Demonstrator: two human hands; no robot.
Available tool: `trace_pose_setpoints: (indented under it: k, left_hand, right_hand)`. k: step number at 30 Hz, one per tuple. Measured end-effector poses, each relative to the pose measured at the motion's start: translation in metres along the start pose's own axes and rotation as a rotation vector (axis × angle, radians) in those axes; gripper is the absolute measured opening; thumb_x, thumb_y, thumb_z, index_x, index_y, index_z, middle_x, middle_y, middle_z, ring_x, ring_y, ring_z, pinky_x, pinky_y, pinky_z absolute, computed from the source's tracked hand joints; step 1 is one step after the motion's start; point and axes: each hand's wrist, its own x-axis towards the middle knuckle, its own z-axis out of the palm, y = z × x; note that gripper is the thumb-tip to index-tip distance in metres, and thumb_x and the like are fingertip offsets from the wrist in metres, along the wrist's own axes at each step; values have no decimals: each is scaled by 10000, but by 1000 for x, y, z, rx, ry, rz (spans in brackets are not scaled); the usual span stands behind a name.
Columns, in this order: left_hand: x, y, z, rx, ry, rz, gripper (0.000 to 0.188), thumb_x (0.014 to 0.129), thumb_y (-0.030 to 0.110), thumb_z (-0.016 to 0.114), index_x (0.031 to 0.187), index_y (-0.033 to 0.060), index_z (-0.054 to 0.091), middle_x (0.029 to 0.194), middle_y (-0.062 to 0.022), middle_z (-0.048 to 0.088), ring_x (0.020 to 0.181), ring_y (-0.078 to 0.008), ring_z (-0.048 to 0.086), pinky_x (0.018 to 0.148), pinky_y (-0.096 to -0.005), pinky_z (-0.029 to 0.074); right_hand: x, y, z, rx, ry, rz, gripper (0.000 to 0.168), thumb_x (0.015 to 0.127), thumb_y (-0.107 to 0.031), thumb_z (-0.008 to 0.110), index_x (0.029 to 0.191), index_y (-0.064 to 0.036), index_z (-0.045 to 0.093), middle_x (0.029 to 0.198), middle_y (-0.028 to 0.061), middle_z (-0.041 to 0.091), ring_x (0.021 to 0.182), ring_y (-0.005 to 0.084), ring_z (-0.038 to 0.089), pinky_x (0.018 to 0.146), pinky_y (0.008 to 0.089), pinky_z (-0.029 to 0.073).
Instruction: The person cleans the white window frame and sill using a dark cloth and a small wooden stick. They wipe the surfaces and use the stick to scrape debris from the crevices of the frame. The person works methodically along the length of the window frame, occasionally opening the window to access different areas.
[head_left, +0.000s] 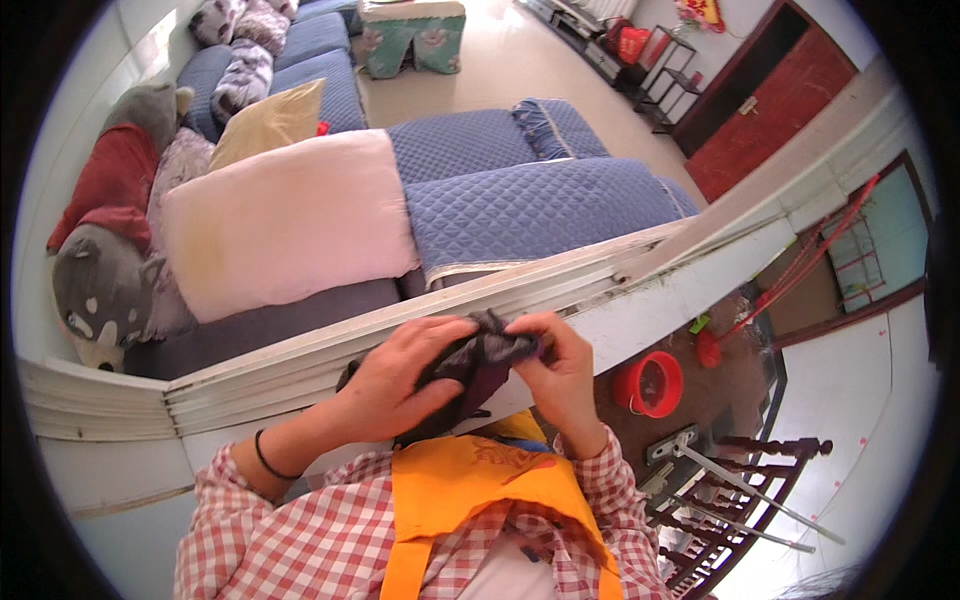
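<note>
A dark, crumpled piece of cloth is bunched over the white sill just in front of my chest. My left hand lies flat across its left side, fingers spread and partly hiding it. On the right, my right hand pinches a gathered edge of the same cloth between thumb and fingers. A dark purple part shows between the hands. Below them is the orange apron over a red-and-white checked shirt.
A white window frame with sliding tracks runs across in front. Beyond it stand a sofa with blue quilted covers, a pink cushion and plush toys. A red bucket, flat mops and a dark wooden railing are at the right.
</note>
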Motion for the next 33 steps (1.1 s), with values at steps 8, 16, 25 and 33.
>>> trace_pose_setpoints:
  k: [8, 16, 25, 33]
  left_hand:
    - [-41, 6, 23, 119, 185, -144, 580, 819, 38, 689, 1360, 9, 482, 1190, -213, 607, 1033, -385, 635, 906, -415, 522]
    - [-104, -31, 87, -915, 713, -419, 425, 952, 108, 629, 1344, 33, 480, 1248, -104, 610, 1053, -195, 642, 906, -335, 545]
    - [-65, 12, 43, -1148, 713, -52, 482, 1052, 288, 451, 1451, 23, 402, 1319, -163, 581, 1124, -289, 598, 907, -428, 551]
    - [-20, 40, 118, -959, 601, -568, 671, 958, 543, 464, 1378, 21, 496, 1072, -174, 619, 848, -325, 615, 746, -430, 522]
  right_hand:
    - [-21, -54, 3, 402, -541, -201, 278, 834, 36, 690, 1103, -9, 640, 1077, 101, 648, 994, 197, 632, 888, 298, 499]
    - [-29, -77, 24, 106, -915, -281, 397, 814, -17, 714, 1197, -25, 607, 1068, 107, 643, 933, 246, 647, 782, 307, 519]
    - [-66, -20, -79, 190, -287, -4, 245, 930, -64, 661, 1170, -27, 631, 948, 14, 675, 740, 32, 581, 622, 216, 472]
    - [-147, 39, -167, 244, -85, 283, 212, 958, -130, 623, 1129, -8, 653, 934, 49, 705, 872, 104, 665, 720, 242, 513]
